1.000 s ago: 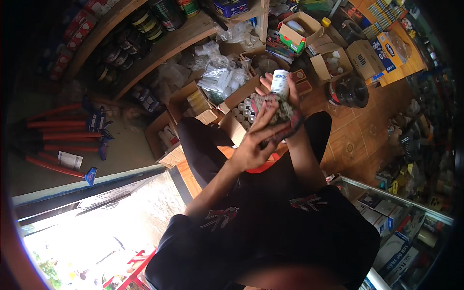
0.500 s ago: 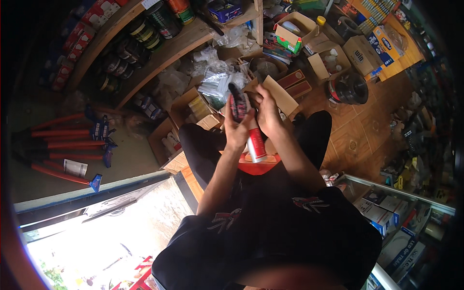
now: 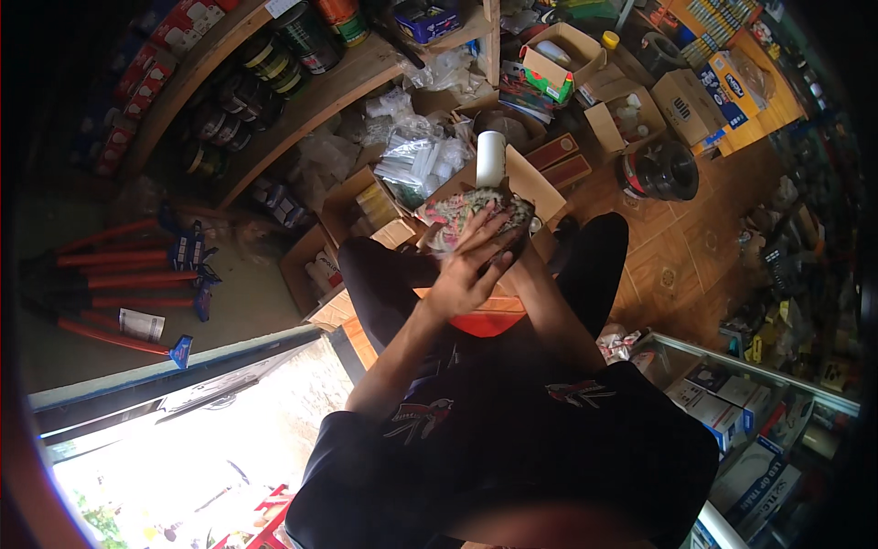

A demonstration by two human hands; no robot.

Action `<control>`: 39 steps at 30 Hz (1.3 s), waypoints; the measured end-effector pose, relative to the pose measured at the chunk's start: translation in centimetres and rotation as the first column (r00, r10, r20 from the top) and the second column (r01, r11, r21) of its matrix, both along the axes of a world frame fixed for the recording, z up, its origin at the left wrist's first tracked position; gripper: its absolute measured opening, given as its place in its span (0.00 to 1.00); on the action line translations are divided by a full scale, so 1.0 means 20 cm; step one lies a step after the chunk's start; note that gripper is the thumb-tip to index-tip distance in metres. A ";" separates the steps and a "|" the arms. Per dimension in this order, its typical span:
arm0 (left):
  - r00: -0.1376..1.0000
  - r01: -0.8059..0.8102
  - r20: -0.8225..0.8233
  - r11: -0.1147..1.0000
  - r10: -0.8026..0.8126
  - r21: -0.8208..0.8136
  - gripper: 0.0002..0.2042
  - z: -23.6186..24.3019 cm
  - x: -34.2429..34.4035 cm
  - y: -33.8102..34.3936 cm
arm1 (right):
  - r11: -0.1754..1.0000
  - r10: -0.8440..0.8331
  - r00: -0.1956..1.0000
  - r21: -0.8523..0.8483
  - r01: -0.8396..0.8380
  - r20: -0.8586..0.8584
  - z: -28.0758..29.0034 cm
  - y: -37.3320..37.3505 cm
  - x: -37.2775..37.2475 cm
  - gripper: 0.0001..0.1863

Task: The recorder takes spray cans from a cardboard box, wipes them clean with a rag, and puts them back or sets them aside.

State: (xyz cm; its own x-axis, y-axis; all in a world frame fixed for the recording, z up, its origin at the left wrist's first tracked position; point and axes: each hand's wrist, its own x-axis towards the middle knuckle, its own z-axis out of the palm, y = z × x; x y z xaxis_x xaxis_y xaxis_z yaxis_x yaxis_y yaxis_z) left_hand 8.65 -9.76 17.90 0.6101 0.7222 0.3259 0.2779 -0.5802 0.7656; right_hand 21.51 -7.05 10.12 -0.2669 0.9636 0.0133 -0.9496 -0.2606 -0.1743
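Note:
A patterned rag [image 3: 448, 209], grey-green with pink, is bunched over the lower part of a white cylindrical can [image 3: 491, 159]. The can's pale end points away from me, above an open carton. My left hand [image 3: 468, 274] lies across the rag, its fingers curved over it and pressing it against the can. My right hand [image 3: 519, 254] is mostly hidden behind the rag and my left fingers. Its forearm comes up from the right, and how its fingers sit does not show. Both hands are close together over my lap.
Open cartons [image 3: 538, 188] and clear plastic bags [image 3: 412, 151] lie just beyond my knees. Wooden shelves [image 3: 338, 87] with cans stand at the left. Red-handled tools [image 3: 137, 277] rest on a ledge. A glass display case [image 3: 732, 366] is at the right, a black coil [image 3: 660, 171] on the tiled floor.
The red and silver can seen pointing toward me is no longer seen that way; a white can end now points away. My left hand has moved over the rag, and my right hand has gone beneath.

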 end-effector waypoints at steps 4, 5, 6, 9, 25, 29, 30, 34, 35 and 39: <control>0.991 -0.090 0.116 0.976 0.067 0.200 0.21 -0.01 0.01 0.28 | 0.990 -0.096 0.901 -0.050 0.129 0.423 0.15 -0.07 -0.04 0.32; 0.946 -0.134 0.294 0.991 0.135 -0.026 0.21 0.00 0.04 0.33 | 0.982 -0.137 0.861 -0.046 0.183 0.490 0.17 -0.08 -0.06 0.32; 0.865 -0.131 0.442 0.958 0.236 -0.255 0.21 0.02 0.08 0.38 | 0.971 -0.175 0.813 -0.039 0.236 0.555 0.18 -0.09 -0.11 0.32; 0.726 0.086 0.615 0.847 0.306 -0.524 0.23 0.00 0.14 0.39 | 0.918 -0.339 0.602 0.115 0.379 0.723 0.21 -0.09 -0.11 0.31; 0.447 0.607 0.497 0.156 0.743 -0.779 0.20 -0.16 0.19 0.00 | 0.571 -0.810 -0.001 0.790 0.223 0.586 0.28 -0.01 0.27 0.33; 0.688 0.370 0.413 0.202 0.596 -0.907 0.17 -0.31 0.09 0.03 | 0.785 -0.606 0.145 0.558 0.268 0.782 0.20 -0.03 0.37 0.29; 0.703 0.291 0.356 0.207 0.616 -0.934 0.17 -0.34 0.07 0.04 | 0.821 -0.554 0.206 0.489 0.294 0.807 0.15 -0.01 0.41 0.29; 0.662 0.127 0.351 0.363 0.663 -0.923 0.19 -0.60 -0.08 0.05 | 0.915 -0.364 0.167 0.318 0.248 0.916 -0.09 0.14 0.57 0.22; 0.628 0.176 0.379 0.351 0.680 -0.920 0.19 -0.71 -0.16 0.04 | 0.920 -0.371 0.059 0.358 0.161 0.927 -0.18 0.20 0.59 0.21; 0.702 -0.096 0.032 0.140 0.712 -0.986 0.24 -0.79 -0.28 0.05 | 0.938 -0.319 -0.149 0.334 0.094 0.936 -0.49 0.45 0.62 0.25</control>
